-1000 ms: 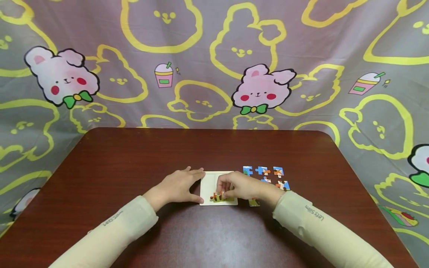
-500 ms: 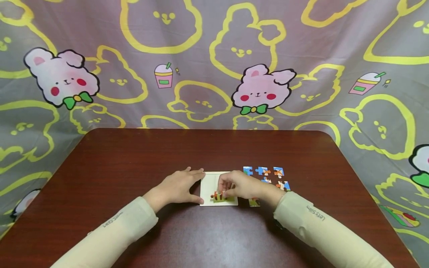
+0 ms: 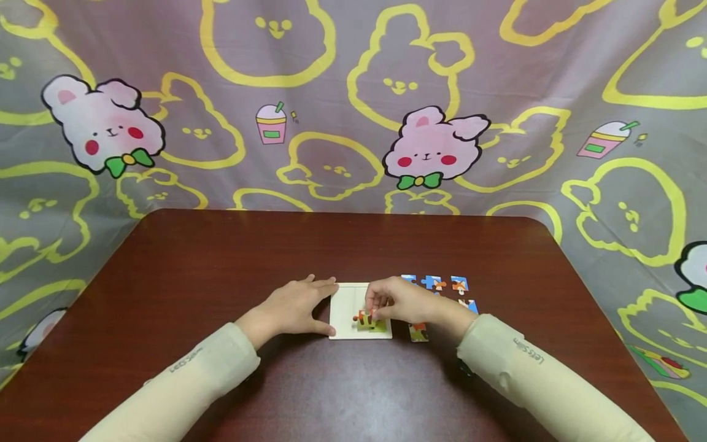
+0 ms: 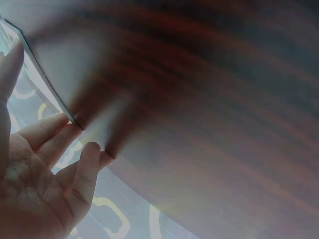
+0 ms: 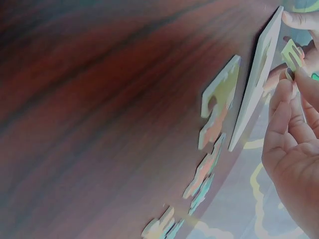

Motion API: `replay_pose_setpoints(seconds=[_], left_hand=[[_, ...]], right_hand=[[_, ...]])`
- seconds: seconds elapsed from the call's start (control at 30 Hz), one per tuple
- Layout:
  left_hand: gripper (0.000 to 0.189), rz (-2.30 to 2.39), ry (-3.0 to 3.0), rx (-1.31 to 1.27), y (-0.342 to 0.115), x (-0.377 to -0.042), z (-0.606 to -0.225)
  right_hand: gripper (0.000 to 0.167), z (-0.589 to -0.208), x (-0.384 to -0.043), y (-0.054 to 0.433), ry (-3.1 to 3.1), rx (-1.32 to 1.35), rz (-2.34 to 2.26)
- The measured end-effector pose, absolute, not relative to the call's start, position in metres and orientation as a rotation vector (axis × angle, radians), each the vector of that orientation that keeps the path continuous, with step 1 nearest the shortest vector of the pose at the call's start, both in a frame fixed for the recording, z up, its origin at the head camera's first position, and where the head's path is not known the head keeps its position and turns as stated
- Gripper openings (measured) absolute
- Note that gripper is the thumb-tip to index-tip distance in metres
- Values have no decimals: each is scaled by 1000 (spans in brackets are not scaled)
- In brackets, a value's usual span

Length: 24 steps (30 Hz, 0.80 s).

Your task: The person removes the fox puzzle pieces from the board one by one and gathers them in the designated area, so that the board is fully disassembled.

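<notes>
A pale square puzzle board (image 3: pixel 343 307) lies on the dark red-brown table. My left hand (image 3: pixel 288 307) rests at its left side, fingers spread, with fingertips and thumb at the board's edge. Between thumb and fingers, my right hand (image 3: pixel 405 301) pinches an orange, green and black-striped puzzle piece (image 3: pixel 364 320). The right wrist view shows this puzzle piece (image 5: pixel 291 56) tilted and raised over the board. A green patch (image 3: pixel 381 325) shows on the board's lower right, partly hidden by the held piece and the right hand.
Right of the board lie several loose puzzle pieces, including a blue and orange fox piece (image 3: pixel 459 283) and a green and orange one (image 3: pixel 418 333). My right hand and forearm hide some of them. A patterned curtain (image 3: pixel 331 92) hangs behind the table's far edge.
My right hand has shifted slightly right and up with the puzzle piece, uncovering more of the green patch on the board. The left hand stays in place at the board's edge.
</notes>
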State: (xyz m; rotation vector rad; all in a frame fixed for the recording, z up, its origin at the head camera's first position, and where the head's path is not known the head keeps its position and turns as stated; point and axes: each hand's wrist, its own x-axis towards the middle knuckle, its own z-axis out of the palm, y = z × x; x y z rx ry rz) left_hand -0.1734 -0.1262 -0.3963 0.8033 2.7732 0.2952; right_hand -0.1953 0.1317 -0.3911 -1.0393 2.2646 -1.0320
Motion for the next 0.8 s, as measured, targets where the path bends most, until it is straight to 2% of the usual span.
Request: replay_pose_setpoints(seconds=[0.8], left_hand=[[86,285,2778,816,-127,-173,-397]], right_hand=[[8,-390,-195,161,2325,-990,-1076]])
